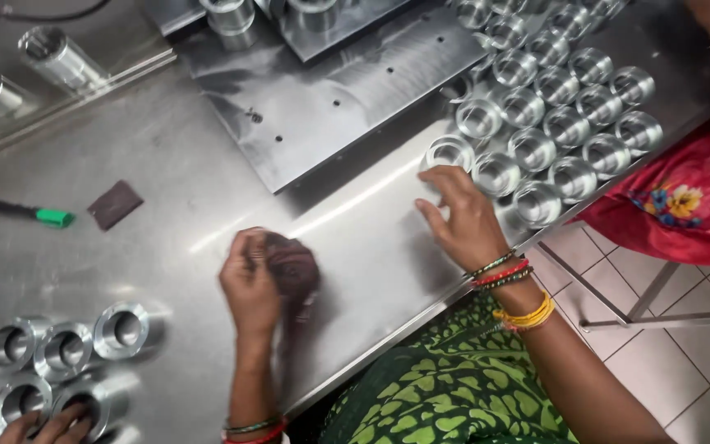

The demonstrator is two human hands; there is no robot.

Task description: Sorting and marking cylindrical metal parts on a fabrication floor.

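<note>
My left hand (250,284) is closed around a dark maroon cloth (293,263), pressed down on the steel table (207,205). My right hand (462,218) reaches toward a cluster of shiny metal rings, fingers spread, fingertips beside one ring (449,153) and nearly touching another ring (495,173). It holds nothing. Bangles circle both wrists.
Several polished rings (569,99) fill the table's right end. Another group of rings (59,353) lies at lower left, where someone else's fingers (51,427) touch one. A green-capped marker (18,210), a dark pad (114,203) and a drilled steel plate (330,99) lie further back. A person in red (675,197) is at right.
</note>
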